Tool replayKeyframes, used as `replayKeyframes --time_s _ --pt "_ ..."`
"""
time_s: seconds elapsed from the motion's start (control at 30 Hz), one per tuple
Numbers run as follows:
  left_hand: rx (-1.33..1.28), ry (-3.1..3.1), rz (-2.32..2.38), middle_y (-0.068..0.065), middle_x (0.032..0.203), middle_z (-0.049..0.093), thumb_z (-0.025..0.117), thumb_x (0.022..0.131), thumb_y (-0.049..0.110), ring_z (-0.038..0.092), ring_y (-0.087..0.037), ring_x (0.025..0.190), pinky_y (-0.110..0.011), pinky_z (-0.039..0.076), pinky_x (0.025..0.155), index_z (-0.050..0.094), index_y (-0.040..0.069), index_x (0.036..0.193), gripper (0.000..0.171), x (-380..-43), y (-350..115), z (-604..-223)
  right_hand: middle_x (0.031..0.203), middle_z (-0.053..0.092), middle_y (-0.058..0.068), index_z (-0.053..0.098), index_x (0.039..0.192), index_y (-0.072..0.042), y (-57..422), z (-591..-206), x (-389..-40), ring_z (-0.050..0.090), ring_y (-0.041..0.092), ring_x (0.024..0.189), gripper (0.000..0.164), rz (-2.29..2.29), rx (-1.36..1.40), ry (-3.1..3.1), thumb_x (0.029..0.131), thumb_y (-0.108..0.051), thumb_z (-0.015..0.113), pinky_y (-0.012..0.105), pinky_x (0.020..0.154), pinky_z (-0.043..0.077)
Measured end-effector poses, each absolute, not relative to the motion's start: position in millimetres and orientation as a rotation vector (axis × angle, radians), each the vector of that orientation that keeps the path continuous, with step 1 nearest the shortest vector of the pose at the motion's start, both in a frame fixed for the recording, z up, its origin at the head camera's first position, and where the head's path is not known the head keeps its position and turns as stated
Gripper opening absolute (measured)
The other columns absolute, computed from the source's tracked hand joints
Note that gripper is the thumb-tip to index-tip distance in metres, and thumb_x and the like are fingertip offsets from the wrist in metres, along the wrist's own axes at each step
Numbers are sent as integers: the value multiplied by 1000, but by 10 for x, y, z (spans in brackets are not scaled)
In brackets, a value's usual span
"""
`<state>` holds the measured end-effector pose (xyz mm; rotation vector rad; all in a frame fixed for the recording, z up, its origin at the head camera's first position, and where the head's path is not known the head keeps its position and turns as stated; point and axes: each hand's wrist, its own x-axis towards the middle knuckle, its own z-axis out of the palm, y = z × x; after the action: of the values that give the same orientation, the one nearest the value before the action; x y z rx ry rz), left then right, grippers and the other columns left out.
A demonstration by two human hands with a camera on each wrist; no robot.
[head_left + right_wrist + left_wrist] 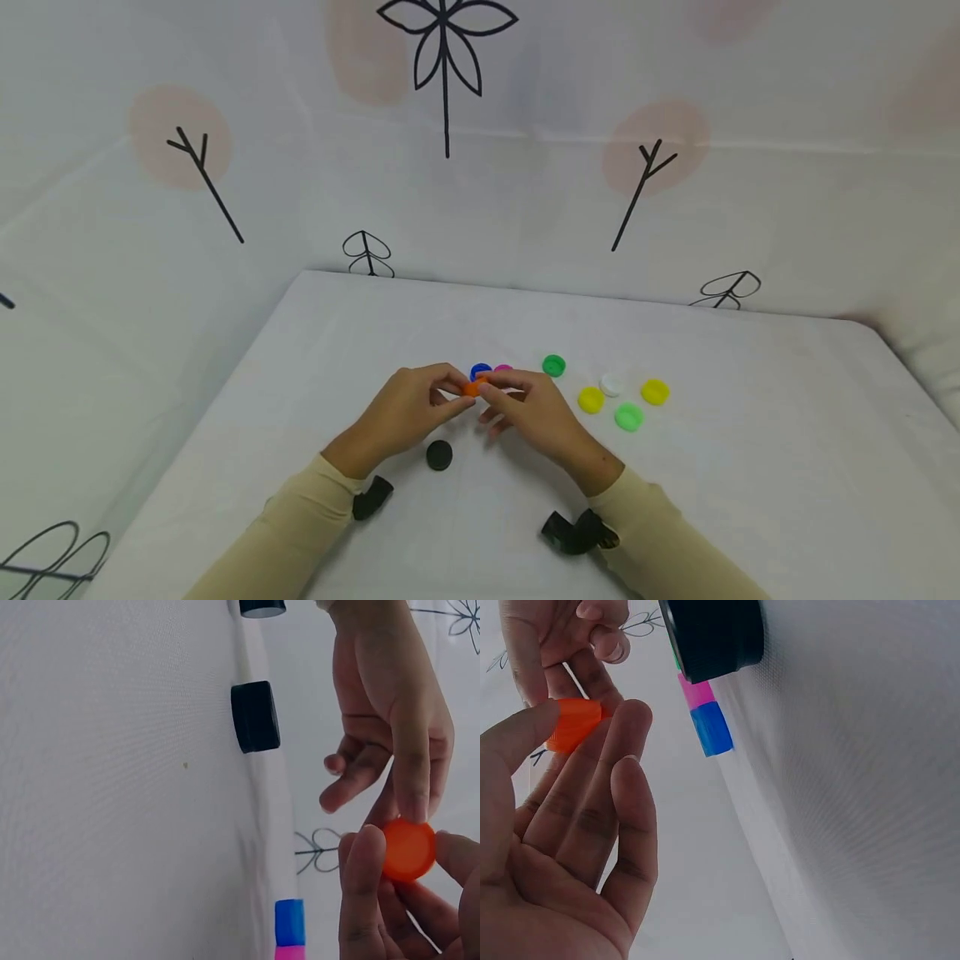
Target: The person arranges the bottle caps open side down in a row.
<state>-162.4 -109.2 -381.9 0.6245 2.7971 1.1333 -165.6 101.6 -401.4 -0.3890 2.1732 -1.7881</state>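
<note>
An orange bottle cap is held up over the white table between both hands. My left hand pinches it from the left, thumb in front and fingers behind, as the left wrist view shows. From the right, my right hand grips its rim between thumb and finger, its other fingers spread below. The cap's round orange face is turned toward the right wrist camera. Just behind the hands lie a blue cap and a pink cap, partly hidden. A black cap lies nearer, between the forearms.
To the right of the hands lie a green cap, two yellow caps, a white cap and a light green cap. Black wrist-camera pieces hang under the sleeves. A patterned cloth wall rises behind the table.
</note>
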Motion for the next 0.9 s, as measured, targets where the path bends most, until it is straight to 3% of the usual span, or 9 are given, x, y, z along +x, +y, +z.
replayKeyframes --time_s 0.27,0.47,0.6,0.9 --pt "676 2811 1179 4 104 77 75 91 26 71 -6 81 -19 56 73 71 20 107 17 -1651 -1080 -3839 123 68 15 61 134 -5 1009 -4000 -1648 74 29 89 41 -1853 -395 2196 99 -26 64 35 73 61" --pt "630 2803 1250 9 101 76 73 92 24 70 -5 80 -21 56 70 72 21 109 17 -1643 -1091 -3842 121 67 14 61 134 -10 994 -4015 -1649 74 26 85 40 -1866 -400 2231 99 -29 64 34 71 61" --pt "623 2784 1312 5 101 76 73 92 21 71 -10 79 -23 54 66 72 19 114 21 -1644 -1089 -3846 122 68 13 64 131 -12 986 -4017 -1642 74 26 85 36 -1875 -375 2252 99 -28 64 33 70 61" --pt "570 2756 1338 2 104 75 68 96 24 72 -14 73 -24 51 57 65 20 124 28 -1639 -1090 -3831 114 71 17 68 124 -6 965 -3989 -1620 73 33 86 31 -1865 -350 2291 99 -23 64 30 69 61"
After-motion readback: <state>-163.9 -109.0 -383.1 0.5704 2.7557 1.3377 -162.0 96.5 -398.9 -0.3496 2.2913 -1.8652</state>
